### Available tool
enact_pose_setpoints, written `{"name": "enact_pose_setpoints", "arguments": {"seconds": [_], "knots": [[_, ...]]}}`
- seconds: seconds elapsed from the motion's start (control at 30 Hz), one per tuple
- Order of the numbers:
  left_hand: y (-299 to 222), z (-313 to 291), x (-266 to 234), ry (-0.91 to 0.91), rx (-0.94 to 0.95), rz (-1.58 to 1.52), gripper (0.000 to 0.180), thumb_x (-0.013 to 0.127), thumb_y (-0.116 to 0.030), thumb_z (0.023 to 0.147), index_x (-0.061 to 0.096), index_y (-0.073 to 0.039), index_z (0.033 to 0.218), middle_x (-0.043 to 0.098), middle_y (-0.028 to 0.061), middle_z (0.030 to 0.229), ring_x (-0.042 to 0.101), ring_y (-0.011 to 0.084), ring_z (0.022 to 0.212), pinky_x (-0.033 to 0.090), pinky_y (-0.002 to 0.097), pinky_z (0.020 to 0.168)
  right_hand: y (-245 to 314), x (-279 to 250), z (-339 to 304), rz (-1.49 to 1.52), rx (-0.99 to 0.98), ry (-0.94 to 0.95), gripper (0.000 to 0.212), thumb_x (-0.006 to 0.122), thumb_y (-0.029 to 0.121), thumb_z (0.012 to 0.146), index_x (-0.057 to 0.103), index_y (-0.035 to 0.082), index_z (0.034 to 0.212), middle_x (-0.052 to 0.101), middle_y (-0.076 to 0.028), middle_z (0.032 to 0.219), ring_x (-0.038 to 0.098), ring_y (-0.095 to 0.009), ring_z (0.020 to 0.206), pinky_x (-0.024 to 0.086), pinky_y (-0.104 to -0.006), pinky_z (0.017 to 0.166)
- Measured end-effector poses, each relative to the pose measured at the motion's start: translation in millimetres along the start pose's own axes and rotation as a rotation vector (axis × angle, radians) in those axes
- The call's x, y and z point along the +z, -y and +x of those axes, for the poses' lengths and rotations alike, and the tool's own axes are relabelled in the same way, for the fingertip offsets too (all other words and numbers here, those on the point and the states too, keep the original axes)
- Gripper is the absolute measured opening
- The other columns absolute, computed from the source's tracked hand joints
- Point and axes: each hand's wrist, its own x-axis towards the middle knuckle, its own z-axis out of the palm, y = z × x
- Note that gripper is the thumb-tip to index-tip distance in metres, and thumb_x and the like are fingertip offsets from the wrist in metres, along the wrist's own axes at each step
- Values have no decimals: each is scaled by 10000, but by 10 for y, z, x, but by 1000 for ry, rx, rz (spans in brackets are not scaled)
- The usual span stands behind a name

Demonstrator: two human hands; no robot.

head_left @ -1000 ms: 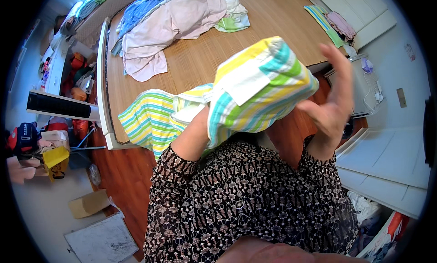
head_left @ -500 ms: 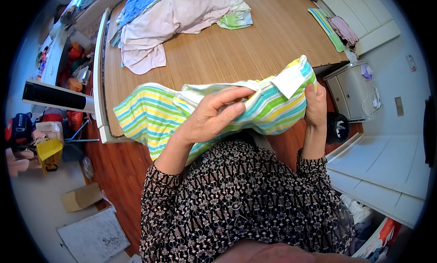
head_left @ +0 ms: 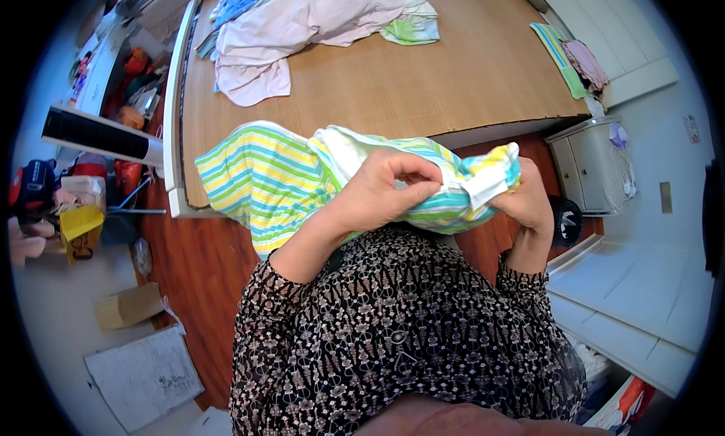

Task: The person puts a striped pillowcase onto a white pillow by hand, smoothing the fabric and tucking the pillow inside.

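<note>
A striped garment [head_left: 260, 175] in green, yellow, teal and white stretches across in front of me, its left part lying over the near edge of the wooden surface. Thumb and forefinger of my left hand [head_left: 385, 191] pinch a white edge near the middle of the cloth. At its right end my right hand [head_left: 529, 198] is closed round the bunched fabric, beside a white flap [head_left: 485, 187]. Some of the right fingers are hidden behind the cloth.
Across the far left of the wooden surface [head_left: 393, 89] lies a heap of pink, blue and white clothes [head_left: 310, 21]. Folded clothes [head_left: 563, 62] sit at its far right corner. A small white cabinet [head_left: 585, 164] stands to the right, a cardboard box [head_left: 128, 305] at the lower left.
My right hand has come down and nearer with the garment's right end, which is now more bunched. My left hand has moved right, its fingers now pinching the white edge. The view has shifted slightly.
</note>
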Motion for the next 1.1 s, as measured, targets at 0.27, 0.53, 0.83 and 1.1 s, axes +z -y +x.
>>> {"name": "enact_pose_setpoints", "arguments": {"seconds": [0.27,0.53,0.83,1.1], "knots": [[71,-71,26,-136,262,413,107,664,-87,822,659,9,870,647,81,789,603,162,737,471,285,684,-117,-7,-77,-147,-204,-173,236,678,23,682,668,-47,907,678,-100,888,645,-178,822,483,-294,741],[-210,5,-229,78,46,134,127,669,-147,847,656,-20,857,641,2,796,570,73,753,454,234,686,190,-238,-310,-89,-392,-379,317,688,2,698,632,-95,995,669,-142,1005,631,-182,884,479,-297,816],[-488,15,-831,-60,17,718,144,637,-134,838,624,3,793,602,11,689,538,82,660,449,262,613,-58,-882,-775,-72,-502,-858,324,706,36,789,605,-67,1080,659,-138,1019,632,-200,928,499,-330,847],[17,-464,-1477,-275,-20,953,168,636,-121,820,617,35,762,599,91,635,553,155,588,461,305,571,-62,-1126,-1036,-30,-450,-973,270,675,18,819,604,-62,1067,654,-140,1023,634,-193,910,513,-316,829]]}}
